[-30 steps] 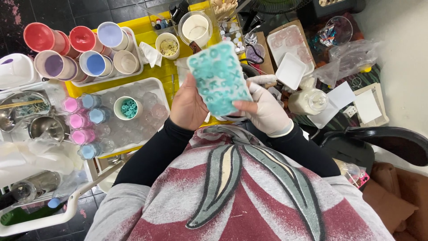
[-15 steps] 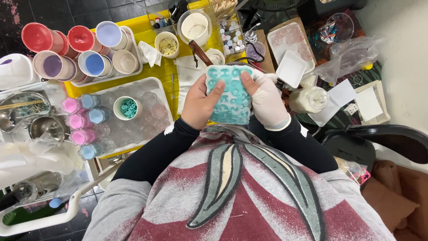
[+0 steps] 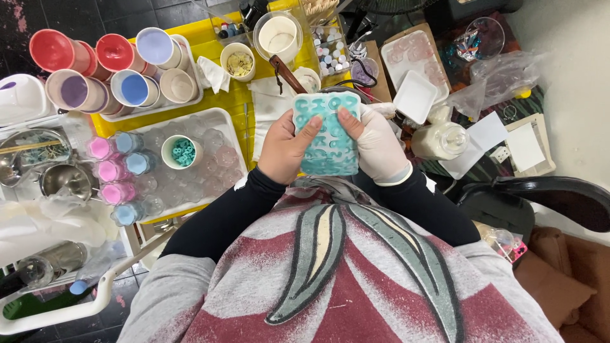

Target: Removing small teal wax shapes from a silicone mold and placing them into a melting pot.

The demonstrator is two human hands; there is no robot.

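Note:
A teal silicone mould (image 3: 329, 136) with several ring-shaped cavities is held upright between both hands, close to my chest. My bare left hand (image 3: 284, 151) grips its left edge, thumb pressed on the front. My right hand (image 3: 376, 147), in a white glove, grips its right edge with the thumb on the front too. Both forearms wear black sleeves. A small white cup (image 3: 180, 152) of teal rings stands on a white tray (image 3: 223, 124) to the left.
Coloured cups (image 3: 121, 71) crowd a yellow tray at the back left. Pink and blue small bottles (image 3: 112, 171) line the white tray's left side. Metal bowls (image 3: 58, 180) sit far left. A white jar (image 3: 441, 140), papers and plastic bags lie to the right.
The mould has come down from raised and tilted to lower and closer to me. Both thumbs now press on its front face.

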